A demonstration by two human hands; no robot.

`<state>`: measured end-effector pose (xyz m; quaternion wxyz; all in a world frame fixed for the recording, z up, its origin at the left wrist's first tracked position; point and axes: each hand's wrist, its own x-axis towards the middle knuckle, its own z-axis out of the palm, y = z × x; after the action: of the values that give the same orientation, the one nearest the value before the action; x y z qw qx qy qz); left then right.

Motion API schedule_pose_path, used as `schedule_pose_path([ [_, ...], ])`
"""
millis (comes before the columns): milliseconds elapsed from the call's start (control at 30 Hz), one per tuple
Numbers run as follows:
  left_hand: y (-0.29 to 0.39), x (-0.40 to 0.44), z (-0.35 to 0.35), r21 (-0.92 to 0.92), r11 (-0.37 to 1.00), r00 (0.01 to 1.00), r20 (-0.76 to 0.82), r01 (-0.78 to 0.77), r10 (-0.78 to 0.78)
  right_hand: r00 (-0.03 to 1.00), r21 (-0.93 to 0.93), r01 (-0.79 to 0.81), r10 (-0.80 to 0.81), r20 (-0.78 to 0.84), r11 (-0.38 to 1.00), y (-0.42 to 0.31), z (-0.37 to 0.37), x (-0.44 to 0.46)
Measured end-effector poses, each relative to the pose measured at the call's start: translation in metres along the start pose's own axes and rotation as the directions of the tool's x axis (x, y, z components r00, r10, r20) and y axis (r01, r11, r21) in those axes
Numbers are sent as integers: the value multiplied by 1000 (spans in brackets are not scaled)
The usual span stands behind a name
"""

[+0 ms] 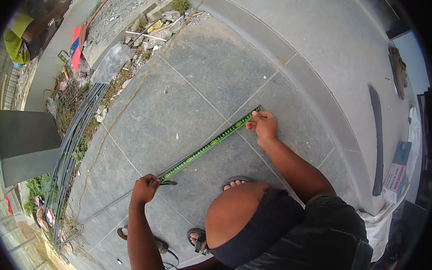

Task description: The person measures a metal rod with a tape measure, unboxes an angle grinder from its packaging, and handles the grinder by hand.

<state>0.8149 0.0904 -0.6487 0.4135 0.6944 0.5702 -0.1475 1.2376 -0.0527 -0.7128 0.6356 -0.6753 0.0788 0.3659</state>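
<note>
Left hand (146,188) and right hand (265,126) are closed, tape (209,146) pinched in each; its stretching across the floor (190,102), toward the step's (333,45) edge, seems done, its release not yet.

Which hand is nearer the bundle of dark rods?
Left. The left hand holds the measuring tape on the side toward the rods; the right hand is farther away along it.

Left: bundle of dark rods (76,130), grey block (29,167) right beside it. Top: rubble (164,27) along the tile floor (188,63) edge, clear plastic sheet (110,63), red-and-blue piece (77,50) near it. 1 person in a yellow-green top (17,37), upper left. Right: 1 dark strip (377,141) on the pale slab (335,28), 1 box marked MODERN (397,177) near it, white sack (378,228) below.
</note>
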Motion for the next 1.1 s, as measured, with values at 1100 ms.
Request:
schedule_pose_path([
  [1100, -123, -19, -56, 343, 914, 974, -10, 216, -226, 900, -802, 403, -347, 261, 441, -10, -29, 31],
])
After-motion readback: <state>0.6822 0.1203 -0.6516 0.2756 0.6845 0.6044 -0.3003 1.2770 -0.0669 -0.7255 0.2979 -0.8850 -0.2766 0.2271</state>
